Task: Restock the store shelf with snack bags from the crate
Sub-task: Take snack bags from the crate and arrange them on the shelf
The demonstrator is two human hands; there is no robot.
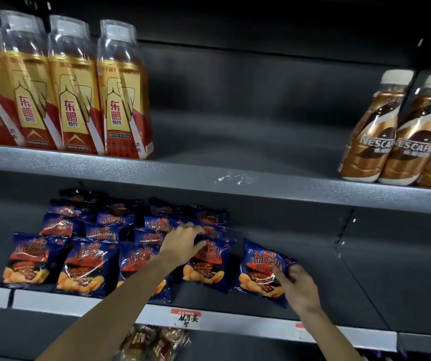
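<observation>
Several dark blue chip bags (84,267) with red and orange print stand in rows on the middle shelf (321,290). My left hand (182,243) reaches in and grips the top of one bag (206,267) in the front row. My right hand (297,290) pinches the lower right corner of the rightmost bag (260,269), which leans upright at the end of the row. The crate is out of view.
The shelf above carries gold and red drink bottles (79,89) at left and brown Nescafe bottles (391,136) at right. A price tag (185,319) sits on the shelf's front strip. More packaged snacks (154,342) lie on the shelf below.
</observation>
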